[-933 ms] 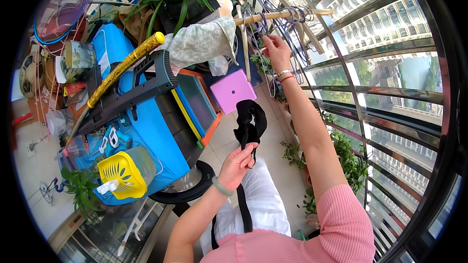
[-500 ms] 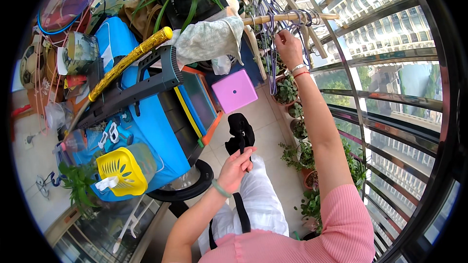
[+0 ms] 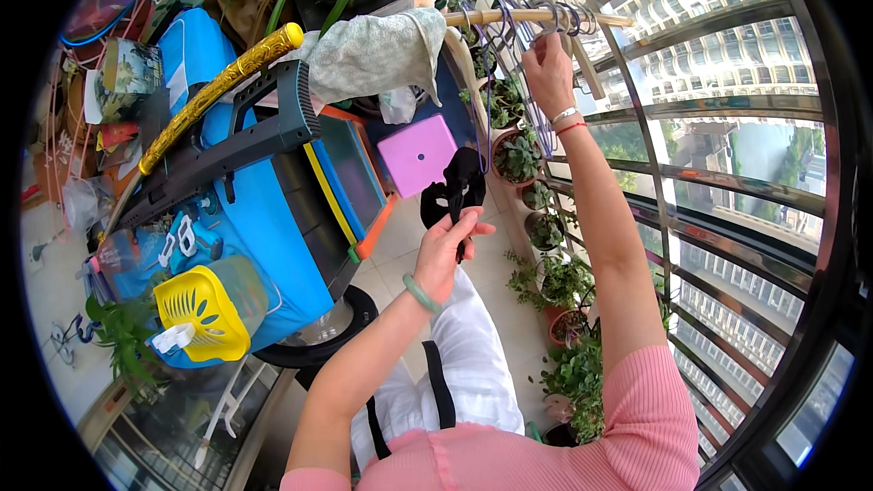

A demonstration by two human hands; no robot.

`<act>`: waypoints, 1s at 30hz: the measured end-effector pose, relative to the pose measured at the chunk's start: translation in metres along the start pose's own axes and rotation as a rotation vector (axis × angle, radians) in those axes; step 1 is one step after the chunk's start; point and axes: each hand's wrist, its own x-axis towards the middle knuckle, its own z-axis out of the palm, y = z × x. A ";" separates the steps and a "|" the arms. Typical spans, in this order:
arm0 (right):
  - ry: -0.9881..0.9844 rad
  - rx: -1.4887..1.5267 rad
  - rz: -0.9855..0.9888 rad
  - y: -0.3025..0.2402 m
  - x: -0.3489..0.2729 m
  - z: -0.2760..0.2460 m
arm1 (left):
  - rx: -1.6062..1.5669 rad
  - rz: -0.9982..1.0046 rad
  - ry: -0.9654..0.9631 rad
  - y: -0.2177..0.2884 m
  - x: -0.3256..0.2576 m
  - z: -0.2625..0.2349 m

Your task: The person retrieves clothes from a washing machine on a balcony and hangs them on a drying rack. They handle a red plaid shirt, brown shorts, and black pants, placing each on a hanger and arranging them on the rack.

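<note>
Out in front of me, my left hand (image 3: 442, 260) is closed on a small black cloth garment (image 3: 466, 173), which bunches up beyond the fingers; its exact kind is not clear. My right hand (image 3: 550, 80) reaches far forward with its fingers curled at the purple wire hangers (image 3: 495, 68). These hang in a cluster from a wooden pole (image 3: 509, 15). The fingertips pinch around a hanger just under the pole, partly hidden by the hand. A pale patterned cloth (image 3: 375, 59) drapes over the pole's left part.
Metal window railings (image 3: 737, 182) run along the right, with potted plants (image 3: 518, 156) lined up below. A pink stool (image 3: 416, 155) stands ahead on the tiles. To the left are a blue-covered surface (image 3: 282, 259), a yellow basket (image 3: 205, 314), a black toy-like gun (image 3: 227, 150) and a gold-wrapped stick (image 3: 218, 91).
My left hand has moved forward and slightly right, raising the black garment toward the stool. My right hand has shifted a little right along the hangers, some of which now hang farther apart.
</note>
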 end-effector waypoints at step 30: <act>-0.098 0.815 0.696 -0.022 -0.117 -0.011 | 0.137 0.043 0.160 -0.034 0.050 0.002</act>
